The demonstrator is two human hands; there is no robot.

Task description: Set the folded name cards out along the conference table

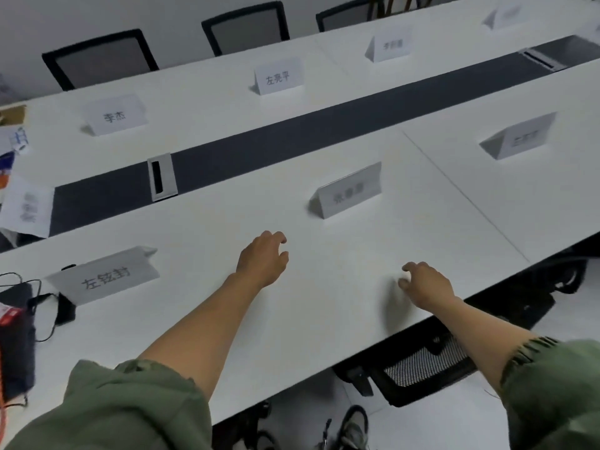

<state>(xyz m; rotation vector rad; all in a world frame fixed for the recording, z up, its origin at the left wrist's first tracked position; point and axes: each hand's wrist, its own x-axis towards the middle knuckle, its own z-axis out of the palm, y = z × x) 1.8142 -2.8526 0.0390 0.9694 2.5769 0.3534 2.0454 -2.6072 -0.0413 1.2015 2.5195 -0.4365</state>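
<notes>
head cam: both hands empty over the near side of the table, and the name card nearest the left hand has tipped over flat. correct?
Not quite. The head view shows the left hand and right hand empty over the near side of the table, but the name card nearest the left hand is not flat: it stands upright as a folded tent.

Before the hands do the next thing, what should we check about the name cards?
1. Left hand empty: ok.
2. Right hand empty: ok, nothing in its grip.
3. Middle near-side card upright: ok.
4. Near-left card upright: not ok, it looks tipped back.
5. Far-side cards face the chairs' side evenly, such as the far-left card: ok.
6. More cards left to place: cannot tell.
</notes>
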